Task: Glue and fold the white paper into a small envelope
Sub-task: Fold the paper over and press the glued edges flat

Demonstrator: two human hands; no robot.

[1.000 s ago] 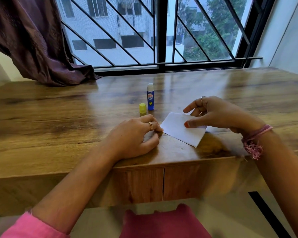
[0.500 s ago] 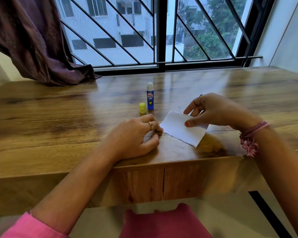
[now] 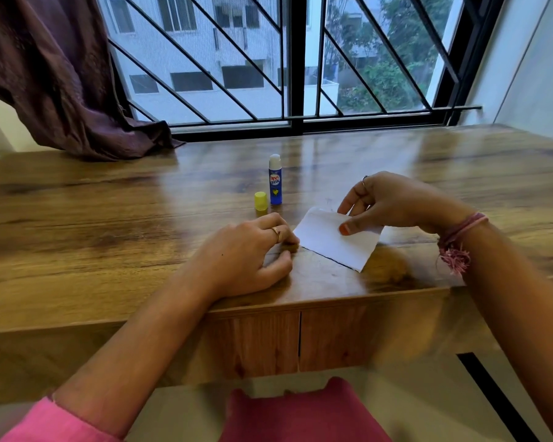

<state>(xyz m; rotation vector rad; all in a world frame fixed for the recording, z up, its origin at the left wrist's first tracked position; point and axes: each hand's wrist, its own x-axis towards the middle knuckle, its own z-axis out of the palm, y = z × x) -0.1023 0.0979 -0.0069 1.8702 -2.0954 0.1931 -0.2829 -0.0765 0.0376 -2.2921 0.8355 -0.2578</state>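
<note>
cap (image 3: 260,200) left of glue stick (image 3: 275,181) | paper (image 3: 329,242) nearer — on table (image 3: 109,218)

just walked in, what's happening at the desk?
A person is folding a white paper on a wooden desk. The right hand pinches the paper's far edge and lifts it; the left hand presses down at its left corner. A glue stick stands uncapped behind, its yellow cap beside it.

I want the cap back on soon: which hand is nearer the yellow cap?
Left. The left hand lies just in front of the yellow cap; the right hand is farther to the cap's right, pinching the white paper.
</note>
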